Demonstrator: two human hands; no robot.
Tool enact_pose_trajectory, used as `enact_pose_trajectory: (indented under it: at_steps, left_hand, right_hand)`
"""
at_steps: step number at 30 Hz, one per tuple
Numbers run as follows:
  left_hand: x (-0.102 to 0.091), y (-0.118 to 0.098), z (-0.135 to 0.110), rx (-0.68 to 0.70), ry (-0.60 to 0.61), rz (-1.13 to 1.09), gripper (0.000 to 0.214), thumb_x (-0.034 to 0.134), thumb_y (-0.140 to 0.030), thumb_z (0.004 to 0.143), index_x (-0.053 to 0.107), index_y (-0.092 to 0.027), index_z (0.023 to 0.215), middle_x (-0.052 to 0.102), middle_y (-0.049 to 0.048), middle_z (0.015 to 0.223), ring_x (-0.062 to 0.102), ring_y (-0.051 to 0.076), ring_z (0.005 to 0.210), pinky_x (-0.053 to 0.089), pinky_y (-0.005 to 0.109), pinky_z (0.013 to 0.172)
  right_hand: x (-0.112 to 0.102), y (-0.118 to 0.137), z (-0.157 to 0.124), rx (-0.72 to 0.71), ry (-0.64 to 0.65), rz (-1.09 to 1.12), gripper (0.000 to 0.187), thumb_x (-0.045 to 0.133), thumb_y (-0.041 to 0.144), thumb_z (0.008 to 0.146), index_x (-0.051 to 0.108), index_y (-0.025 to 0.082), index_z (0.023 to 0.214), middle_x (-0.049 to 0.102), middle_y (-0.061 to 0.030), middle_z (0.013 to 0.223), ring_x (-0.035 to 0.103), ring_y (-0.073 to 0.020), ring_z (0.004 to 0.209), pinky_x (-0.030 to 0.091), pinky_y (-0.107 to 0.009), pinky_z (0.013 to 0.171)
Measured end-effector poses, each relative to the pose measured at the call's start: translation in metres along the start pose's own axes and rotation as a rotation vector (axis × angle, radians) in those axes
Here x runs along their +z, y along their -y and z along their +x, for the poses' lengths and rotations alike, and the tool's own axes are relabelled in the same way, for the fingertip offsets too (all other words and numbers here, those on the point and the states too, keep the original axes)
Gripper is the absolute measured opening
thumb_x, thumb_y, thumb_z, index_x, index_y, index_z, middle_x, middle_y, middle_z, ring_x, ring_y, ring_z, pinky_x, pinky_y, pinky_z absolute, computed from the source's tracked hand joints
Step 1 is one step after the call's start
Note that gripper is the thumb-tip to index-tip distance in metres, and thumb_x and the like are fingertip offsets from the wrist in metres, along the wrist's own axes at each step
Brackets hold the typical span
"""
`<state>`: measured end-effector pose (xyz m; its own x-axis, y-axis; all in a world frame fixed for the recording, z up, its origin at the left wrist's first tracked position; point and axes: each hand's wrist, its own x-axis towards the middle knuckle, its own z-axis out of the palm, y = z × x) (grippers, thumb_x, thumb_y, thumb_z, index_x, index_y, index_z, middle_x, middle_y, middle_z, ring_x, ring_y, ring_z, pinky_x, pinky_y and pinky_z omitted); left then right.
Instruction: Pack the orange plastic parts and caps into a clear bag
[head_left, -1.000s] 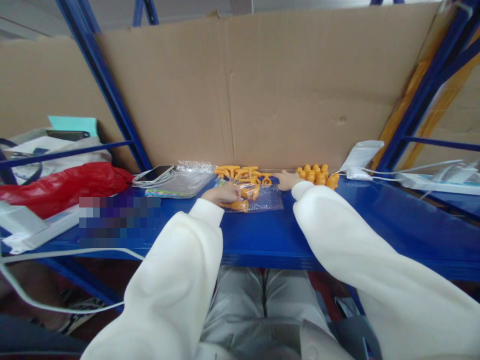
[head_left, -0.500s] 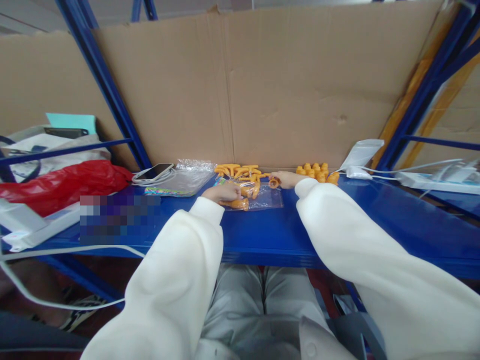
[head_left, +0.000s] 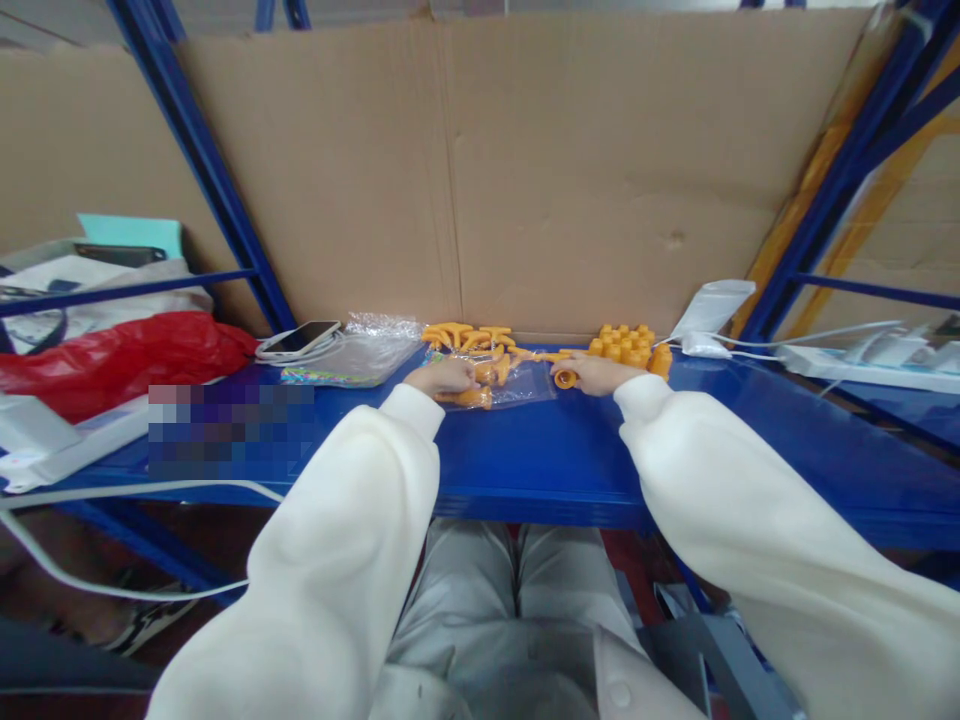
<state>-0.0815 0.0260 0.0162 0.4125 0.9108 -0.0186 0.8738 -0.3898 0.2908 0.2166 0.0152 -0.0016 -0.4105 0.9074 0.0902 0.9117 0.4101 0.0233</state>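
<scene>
My left hand [head_left: 442, 377] is closed at the left end of a clear plastic bag [head_left: 529, 382], pinching its edge as far as I can see. Orange plastic pieces [head_left: 474, 399] lie in the bag beside those fingers. My right hand [head_left: 600, 375] grips a hollow round orange plastic part [head_left: 565, 379], its open end facing me, just right of the bag. Behind the bag, several orange T-shaped handles [head_left: 454, 335] form a loose pile. Several orange caps [head_left: 622, 343] stand grouped behind my right hand, which hides some of them.
A phone [head_left: 304, 340] with a white cable and a flat clear packet [head_left: 352, 362] lie left of the pile. A red plastic bag [head_left: 142, 360] and a power strip [head_left: 97, 440] are farther left. Cardboard [head_left: 570, 180] walls the back. White packaging [head_left: 712, 310] stands right.
My right hand has moved right, away from the bag, carrying the round orange part. My left hand stays at the bag. The view has shifted slightly.
</scene>
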Motion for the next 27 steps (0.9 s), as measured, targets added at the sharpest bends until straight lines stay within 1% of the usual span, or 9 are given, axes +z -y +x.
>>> enact_pose_trajectory:
  at_steps: [4,8,11,14,17,20,25,27]
  left_hand:
    - [-0.001,-0.004,0.004,-0.009,-0.008,0.016,0.013,0.065,-0.028,0.062,0.054,-0.022,0.058,0.052,0.0030,0.058,0.054,0.022,0.070,0.034,0.029,0.059]
    - [-0.002,-0.009,0.007,-0.034,-0.014,0.032,0.015,0.066,-0.024,0.065,0.053,-0.021,0.057,0.051,0.0016,0.058,0.054,0.020,0.069,0.035,0.028,0.060]
    - [-0.001,-0.011,0.011,-0.063,-0.012,0.015,0.023,0.068,-0.020,0.066,0.049,-0.021,0.053,0.050,0.0009,0.060,0.052,0.019,0.068,0.034,0.029,0.063]
    - [-0.001,-0.009,0.019,-0.052,0.009,-0.012,0.024,0.067,-0.017,0.064,0.047,-0.021,0.051,0.050,0.0009,0.061,0.051,0.019,0.067,0.034,0.029,0.065]
    - [-0.002,-0.007,0.028,-0.052,0.042,0.009,0.023,0.067,-0.020,0.065,0.049,-0.021,0.050,0.051,0.0018,0.060,0.052,0.020,0.068,0.034,0.031,0.065]
    - [-0.003,-0.007,0.033,-0.049,0.027,0.051,0.022,0.067,-0.025,0.065,0.051,-0.021,0.051,0.052,0.0029,0.061,0.053,0.022,0.070,0.034,0.032,0.065]
    - [-0.003,-0.010,0.030,-0.032,-0.012,0.045,0.018,0.064,-0.022,0.057,0.048,-0.022,0.049,0.053,0.0048,0.059,0.058,0.025,0.074,0.037,0.032,0.064]
    - [-0.004,-0.010,0.027,-0.034,0.011,0.034,0.016,0.063,-0.021,0.056,0.048,-0.022,0.050,0.049,0.0040,0.054,0.058,0.024,0.070,0.036,0.031,0.060]
  right_hand:
    - [0.009,0.001,0.001,0.036,-0.072,-0.021,0.062,0.060,0.005,0.085,0.068,0.024,0.143,0.067,-0.0152,0.134,0.070,-0.0275,0.116,0.051,-0.036,0.106]
    - [0.014,-0.001,0.005,0.061,-0.181,0.101,0.062,0.051,0.001,0.087,0.067,0.020,0.144,0.065,-0.0173,0.138,0.068,-0.0278,0.119,0.050,-0.039,0.109]
    - [0.015,-0.001,0.010,0.068,-0.307,0.250,0.053,0.048,0.004,0.091,0.068,0.018,0.138,0.067,-0.0172,0.138,0.065,-0.0284,0.126,0.048,-0.044,0.113]
    - [0.013,-0.001,0.012,0.036,-0.405,0.347,0.042,0.050,0.010,0.094,0.068,0.019,0.131,0.070,-0.0153,0.137,0.061,-0.0293,0.130,0.045,-0.047,0.117]
    - [0.007,-0.001,0.010,0.017,-0.432,0.379,0.037,0.054,0.010,0.091,0.068,0.019,0.124,0.071,-0.0135,0.132,0.061,-0.0282,0.129,0.044,-0.044,0.118]
    - [-0.004,-0.001,0.003,0.024,-0.443,0.358,0.033,0.058,0.010,0.089,0.068,0.019,0.119,0.071,-0.0135,0.126,0.063,-0.0276,0.124,0.045,-0.041,0.115]
    - [-0.020,0.003,-0.017,-0.027,-0.463,0.263,0.034,0.058,0.011,0.091,0.069,0.020,0.121,0.069,-0.0123,0.124,0.063,-0.0283,0.120,0.047,-0.040,0.111]
    - [-0.025,0.008,-0.029,-0.024,-0.449,0.203,0.035,0.055,0.011,0.093,0.069,0.020,0.125,0.068,-0.0130,0.126,0.063,-0.0287,0.121,0.047,-0.040,0.109]
